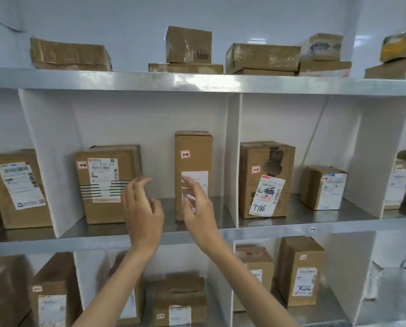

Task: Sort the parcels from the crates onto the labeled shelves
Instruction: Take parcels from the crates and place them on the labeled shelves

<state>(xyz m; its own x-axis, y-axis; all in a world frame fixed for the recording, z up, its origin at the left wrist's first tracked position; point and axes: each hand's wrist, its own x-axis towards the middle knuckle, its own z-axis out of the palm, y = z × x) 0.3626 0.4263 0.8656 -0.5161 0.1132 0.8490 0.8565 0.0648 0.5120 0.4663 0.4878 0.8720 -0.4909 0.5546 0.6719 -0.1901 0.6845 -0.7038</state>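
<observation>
A tall upright cardboard parcel (193,152) with a small "1-2" sticker stands in the middle shelf compartment. To its left stands a wider parcel (107,185), also marked "1-2", with a white shipping label. My left hand (143,208) hovers with fingers spread in the gap between the two parcels and holds nothing. Just in front of the tall parcel's lower label is my right hand (198,210), fingers apart and empty. Whether its fingertips touch the box I cannot tell.
White dividers (231,159) split the metal shelf (291,224) into compartments. To the right stand a parcel (266,180) with "7786" written on it and a small box (323,187). More parcels fill the top shelf (189,44), the left compartment (18,187) and the lower row (301,270).
</observation>
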